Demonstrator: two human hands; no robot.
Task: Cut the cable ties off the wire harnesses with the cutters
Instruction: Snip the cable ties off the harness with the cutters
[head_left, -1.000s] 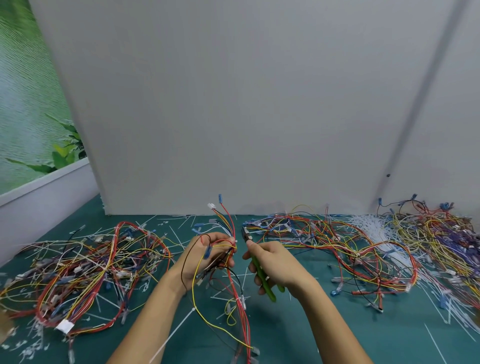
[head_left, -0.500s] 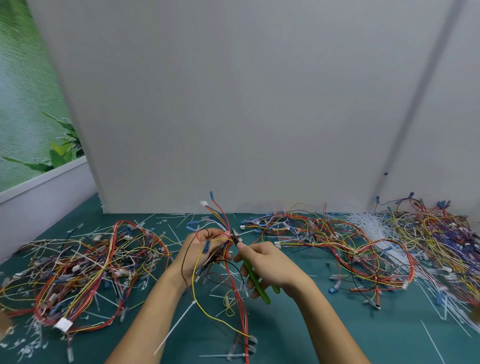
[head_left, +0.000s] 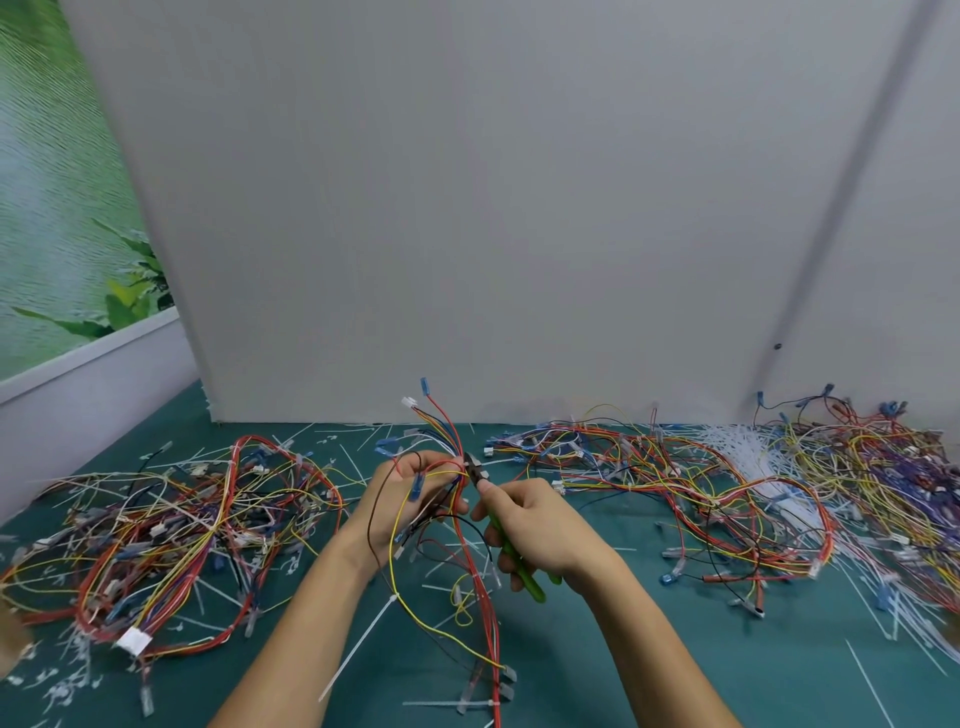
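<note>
Green table (head_left: 675, 675) against a grey partition wall: the left hand (head_left: 410, 499) curls round one wire harness (head_left: 441, 421) at centre, and the right hand (head_left: 540, 525) wraps the green handles of the single cutters (head_left: 530, 582), whose tips touch the bundle at that hand's 11 o'clock. Best to hook only the tie between the blades, clear of insulation, then squeeze. Count: one harness held, three harness heaps at 9 (head_left: 171, 525), 2 (head_left: 649, 467) and 3 o'clock (head_left: 883, 467), and loose cable ties (head_left: 865, 675) beyond counting.
</note>
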